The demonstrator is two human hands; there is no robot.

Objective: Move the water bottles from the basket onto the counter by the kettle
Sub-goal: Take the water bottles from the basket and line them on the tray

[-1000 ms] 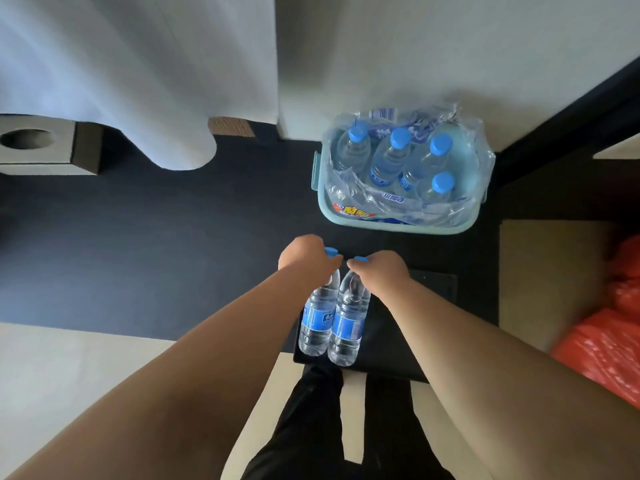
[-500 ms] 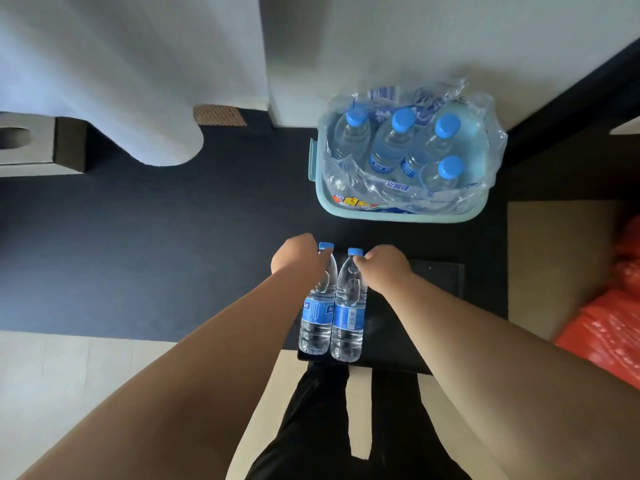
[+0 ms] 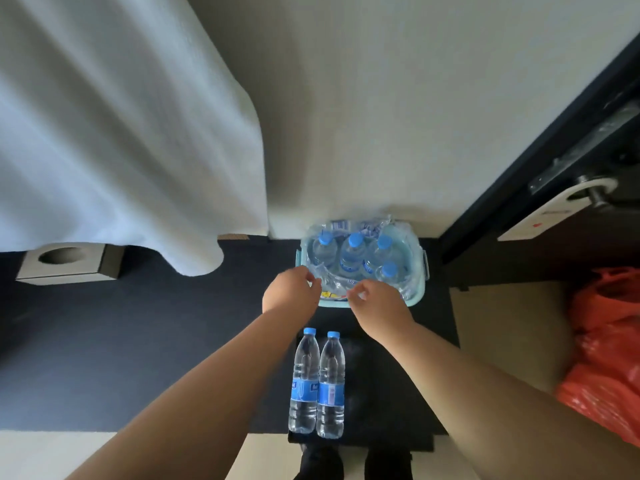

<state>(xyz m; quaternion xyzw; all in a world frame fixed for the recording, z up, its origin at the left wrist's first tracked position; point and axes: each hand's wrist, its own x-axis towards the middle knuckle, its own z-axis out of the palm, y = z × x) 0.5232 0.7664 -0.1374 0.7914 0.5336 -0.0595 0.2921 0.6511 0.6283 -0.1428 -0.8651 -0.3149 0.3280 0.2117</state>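
Two clear water bottles with blue caps and blue labels, the left bottle (image 3: 303, 379) and the right bottle (image 3: 331, 382), stand side by side on a black surface (image 3: 384, 393), and no hand touches them. Beyond them a pale teal basket (image 3: 421, 271) against the wall holds several more bottles (image 3: 353, 258) in torn clear wrap. My left hand (image 3: 291, 294) hovers at the basket's near left rim, its fingertips at the wrap. My right hand (image 3: 375, 304) is at the near rim, fingers loosely curled around nothing. No kettle is in view.
A white cloth (image 3: 121, 133) hangs at the left over a dark floor strip, with a square tissue box (image 3: 69, 263) under it. An orange plastic bag (image 3: 609, 358) sits at the right. A dark door with a handle and hanger tag (image 3: 588, 194) is at the upper right.
Both hands let go of the two bottle caps and moved forward to the basket's near rim. The two bottles stay standing on the black surface. The camera tilted up.
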